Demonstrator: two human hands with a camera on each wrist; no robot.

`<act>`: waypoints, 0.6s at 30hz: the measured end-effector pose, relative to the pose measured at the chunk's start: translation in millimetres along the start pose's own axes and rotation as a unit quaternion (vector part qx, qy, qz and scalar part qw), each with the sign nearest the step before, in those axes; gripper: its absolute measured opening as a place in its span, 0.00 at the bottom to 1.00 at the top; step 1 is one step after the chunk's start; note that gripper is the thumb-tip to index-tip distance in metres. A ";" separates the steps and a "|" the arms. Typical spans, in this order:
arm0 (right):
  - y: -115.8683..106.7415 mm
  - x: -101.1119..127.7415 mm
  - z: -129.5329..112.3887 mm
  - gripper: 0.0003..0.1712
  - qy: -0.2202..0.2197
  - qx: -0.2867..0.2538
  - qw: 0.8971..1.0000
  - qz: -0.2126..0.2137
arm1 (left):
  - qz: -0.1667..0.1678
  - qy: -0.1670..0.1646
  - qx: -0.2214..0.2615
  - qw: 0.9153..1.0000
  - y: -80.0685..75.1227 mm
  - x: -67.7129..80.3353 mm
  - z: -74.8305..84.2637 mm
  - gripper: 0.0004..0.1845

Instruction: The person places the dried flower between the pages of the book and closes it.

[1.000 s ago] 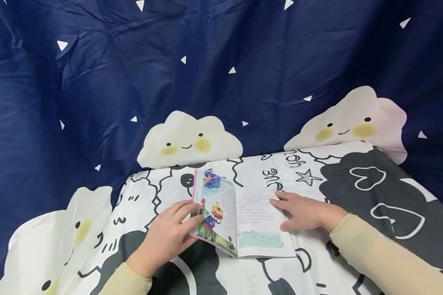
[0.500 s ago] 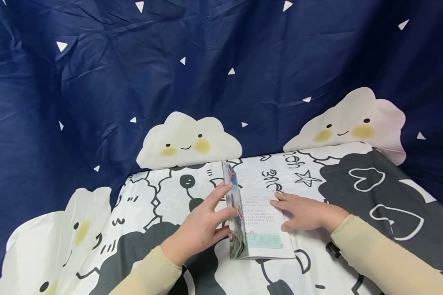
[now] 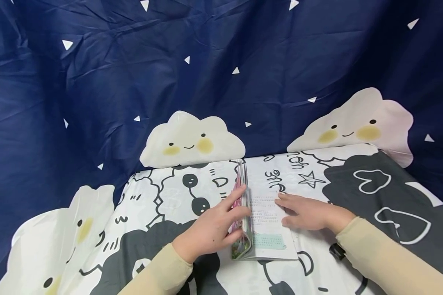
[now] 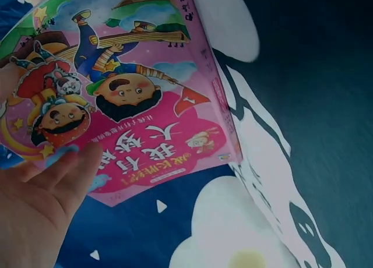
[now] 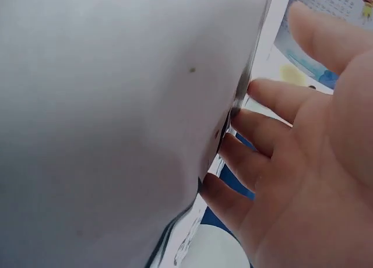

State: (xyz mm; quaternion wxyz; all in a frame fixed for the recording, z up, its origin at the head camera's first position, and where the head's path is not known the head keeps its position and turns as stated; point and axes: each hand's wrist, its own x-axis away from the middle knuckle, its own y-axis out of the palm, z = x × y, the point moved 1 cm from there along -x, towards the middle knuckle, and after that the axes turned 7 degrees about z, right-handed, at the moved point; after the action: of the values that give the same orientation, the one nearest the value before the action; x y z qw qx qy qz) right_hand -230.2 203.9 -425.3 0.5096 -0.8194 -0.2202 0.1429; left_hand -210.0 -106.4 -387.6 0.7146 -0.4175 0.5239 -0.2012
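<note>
A picture book [image 3: 269, 221] lies on the bedspread, its right-hand page of printed text flat and its left half raised nearly upright. My left hand [image 3: 210, 229] touches the outside of that raised half, with fingers spread against the cover. In the left wrist view the pink cover [image 4: 134, 93] shows cartoon children, and part of the hand [image 4: 35, 215] rests along its lower left. My right hand [image 3: 311, 212] rests at the right edge of the text page, fingers extended. The right wrist view has its fingers [image 5: 265, 128] fairly straight at the bedspread surface.
A black-and-white patterned bedspread [image 3: 295, 282] covers the surface beneath. Behind it hangs a dark blue curtain [image 3: 206, 53] with white triangles. Smiling cloud shapes [image 3: 192, 141] line the back edge, and another cloud [image 3: 51, 246] stands at the left. A small black object [image 3: 337, 251] is under the right forearm.
The left hand has moved rightward, swinging the left half of the book from lying open to nearly upright, so its illustrated page is now hidden. The right hand has stayed in place.
</note>
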 end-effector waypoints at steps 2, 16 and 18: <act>-1.0 -0.3 1.9 0.40 0.005 -0.023 1.000 0.014 | -0.005 0.005 0.003 1.000 3.8 -3.6 0.8 0.20; -9.0 -1.4 12.1 0.34 0.046 -0.114 0.989 0.082 | -0.132 0.047 -0.020 0.990 43.7 -32.1 18.0 0.27; -7.6 -1.8 13.6 0.34 0.050 -0.123 0.987 0.088 | -0.168 0.039 -0.022 0.985 49.8 -33.2 20.9 0.33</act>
State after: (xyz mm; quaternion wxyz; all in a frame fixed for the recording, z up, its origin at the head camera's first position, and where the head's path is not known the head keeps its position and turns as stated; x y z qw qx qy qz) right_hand -239.7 216.5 -424.4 0.4006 -0.8981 -0.1377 0.1180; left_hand -210.6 -45.9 -406.4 0.6404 -0.5072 0.4779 -0.3228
